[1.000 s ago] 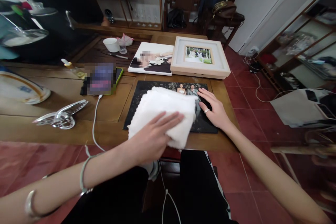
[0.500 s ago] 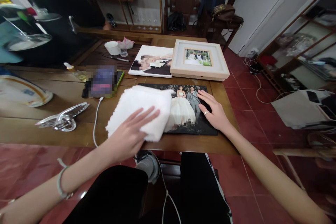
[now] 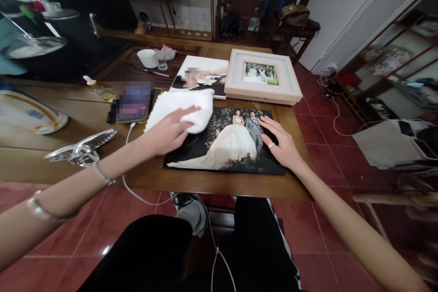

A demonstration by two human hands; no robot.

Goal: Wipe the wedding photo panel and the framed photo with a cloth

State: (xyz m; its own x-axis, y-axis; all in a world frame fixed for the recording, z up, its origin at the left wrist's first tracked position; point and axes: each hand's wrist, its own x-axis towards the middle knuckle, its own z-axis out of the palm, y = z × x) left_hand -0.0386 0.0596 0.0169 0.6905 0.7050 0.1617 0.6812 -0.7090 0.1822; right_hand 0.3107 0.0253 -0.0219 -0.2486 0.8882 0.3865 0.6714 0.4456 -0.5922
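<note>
A dark wedding photo panel (image 3: 236, 141) lies flat near the table's front edge. My left hand (image 3: 171, 130) has hold of a white fluffy cloth (image 3: 181, 102), its fingers over the top and a fold bunched by the thumb. That cloth covers the panel's upper left corner and reaches past it toward the phone. On the panel's right side rests my right hand (image 3: 278, 141), fingers stretched out and flat, a ring on one of them. Nothing is held in it.
Behind the panel lie a pale-framed photo (image 3: 263, 77) and a white-edged photo panel (image 3: 201, 75). To the left are a phone (image 3: 133, 102) with a white cable, a silver clamp-like object (image 3: 82, 148), a dropper bottle (image 3: 99, 89) and a white cup (image 3: 148, 58).
My left hand has slid the cloth up and away from me, uncovering the panel's lower left part. The right hand stays in the same spot on the panel.
</note>
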